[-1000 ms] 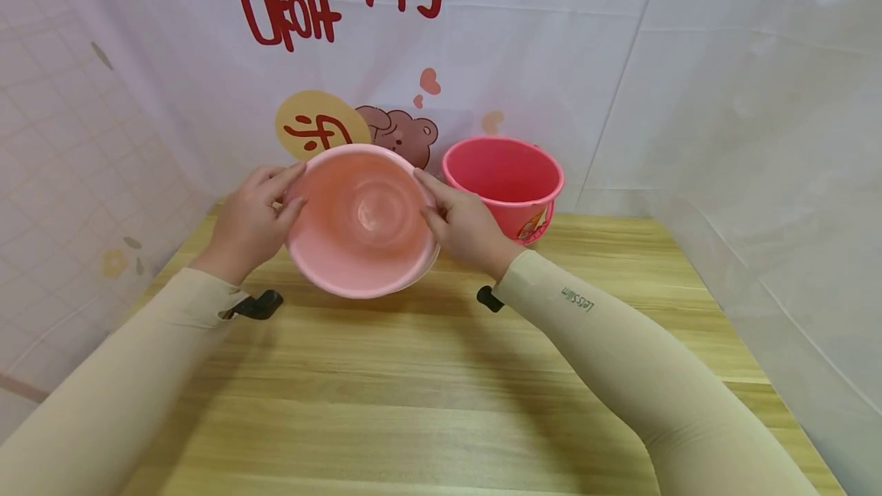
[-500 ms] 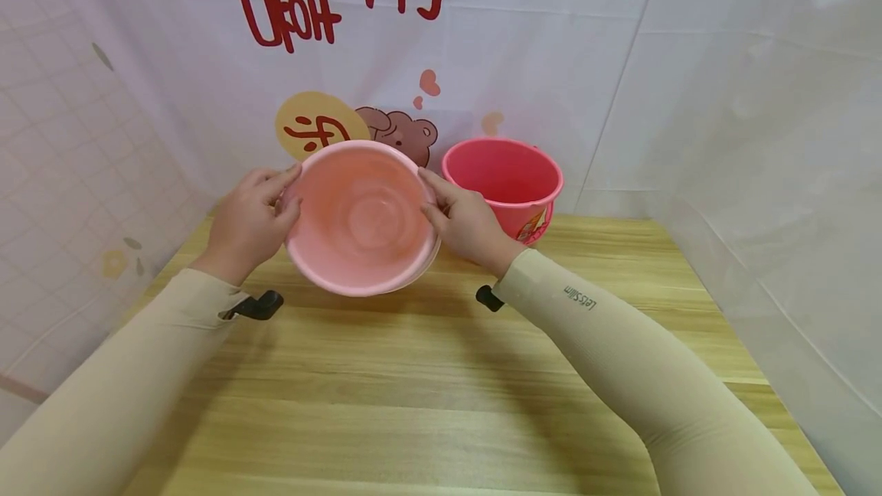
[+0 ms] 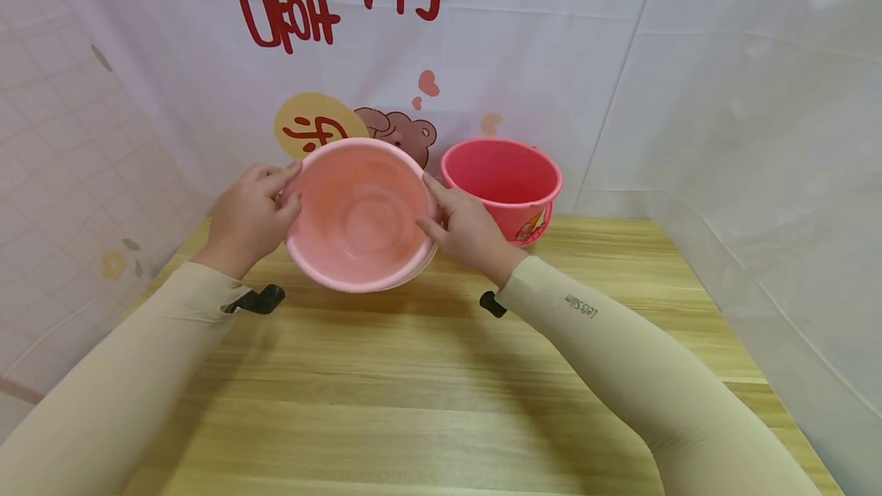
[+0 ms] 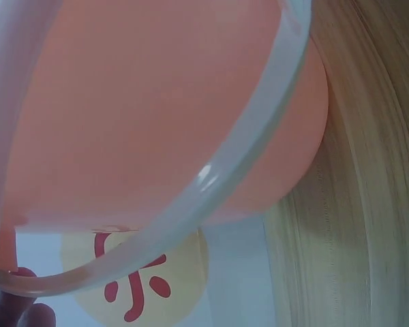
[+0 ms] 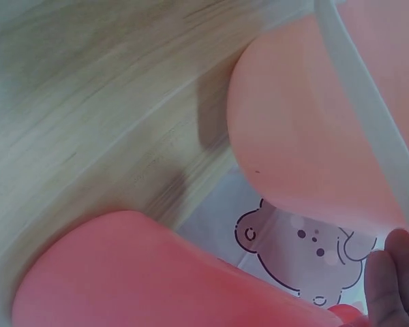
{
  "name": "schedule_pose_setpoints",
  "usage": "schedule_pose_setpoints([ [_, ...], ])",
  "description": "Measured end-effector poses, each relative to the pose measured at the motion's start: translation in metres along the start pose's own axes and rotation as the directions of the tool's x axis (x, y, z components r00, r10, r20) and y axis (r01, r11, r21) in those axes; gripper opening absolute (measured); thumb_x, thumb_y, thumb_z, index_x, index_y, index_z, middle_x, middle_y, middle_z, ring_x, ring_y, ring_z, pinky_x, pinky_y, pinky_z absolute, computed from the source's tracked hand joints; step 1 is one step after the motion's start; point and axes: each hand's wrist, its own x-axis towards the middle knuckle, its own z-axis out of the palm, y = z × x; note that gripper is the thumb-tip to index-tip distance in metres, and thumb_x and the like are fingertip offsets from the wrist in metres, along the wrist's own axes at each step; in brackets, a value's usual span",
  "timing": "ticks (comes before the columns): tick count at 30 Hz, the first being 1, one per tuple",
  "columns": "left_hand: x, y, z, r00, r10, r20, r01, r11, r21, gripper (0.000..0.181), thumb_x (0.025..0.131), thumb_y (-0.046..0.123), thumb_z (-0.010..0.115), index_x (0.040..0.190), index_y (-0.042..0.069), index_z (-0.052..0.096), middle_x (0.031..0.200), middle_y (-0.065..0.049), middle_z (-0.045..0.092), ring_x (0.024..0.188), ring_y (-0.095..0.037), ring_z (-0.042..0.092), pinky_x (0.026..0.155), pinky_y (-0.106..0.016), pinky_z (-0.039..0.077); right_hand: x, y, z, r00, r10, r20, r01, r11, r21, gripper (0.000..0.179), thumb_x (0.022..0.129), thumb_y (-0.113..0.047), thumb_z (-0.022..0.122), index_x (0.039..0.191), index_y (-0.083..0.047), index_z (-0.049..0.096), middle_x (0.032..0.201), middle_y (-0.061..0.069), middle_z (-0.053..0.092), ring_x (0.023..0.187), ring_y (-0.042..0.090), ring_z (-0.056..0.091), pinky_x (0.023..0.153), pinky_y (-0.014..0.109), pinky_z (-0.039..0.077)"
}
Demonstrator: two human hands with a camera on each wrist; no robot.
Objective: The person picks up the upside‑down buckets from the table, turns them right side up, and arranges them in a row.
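A light pink bucket is tilted in the head view so that its mouth faces me and its inside shows. My left hand grips the rim on the left, with its thumb at the inner edge. On the opposite side, my right hand holds the rim in the same way. The bucket's white handle hangs across the outer wall in the left wrist view. Whether the base touches the table cannot be told. Only fingertips of the right hand show in the right wrist view.
A deeper pink bucket with a label and pink handle stands upright just right of the right hand. The wooden table meets a white printed curtain at the back, and pale sheets hang on both sides.
The light pink bucket has tipped slightly more upright and risen a little, its inner base showing lower within the rim. Both hands keep their hold; the other bucket stays put.
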Motion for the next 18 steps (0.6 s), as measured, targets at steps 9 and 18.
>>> schedule_pose_setpoints([
  [9,0.0042,0.0016,-0.0007,0.999,-0.027,0.038,0.027,1.000,0.004,0.046,0.102,0.020,0.061,0.147,0.014,0.062,0.121,-0.022,0.069,0.076,-0.031,0.064,0.054,-0.034,0.044,-0.0070,-0.0013,0.0036,0.998,0.043,0.055,-0.039,0.996,-0.077,0.102,0.092,-0.044,0.080,0.169,-0.013,0.021,0.143,0.010,0.057,0.116,0.021,0.057,0.095,0.036,0.060],
  [18,0.0069,0.0004,-0.0013,0.997,-0.060,0.054,0.060,0.998,0.001,0.047,0.103,0.022,0.059,0.148,0.014,0.061,0.125,-0.023,0.068,0.083,-0.032,0.069,0.060,-0.038,0.048,-0.0097,0.0003,0.0088,0.992,0.058,0.115,-0.054,0.998,-0.037,0.129,0.080,-0.058,0.087,0.171,-0.019,0.005,0.163,0.011,0.039,0.141,0.023,0.044,0.111,0.043,0.054],
])
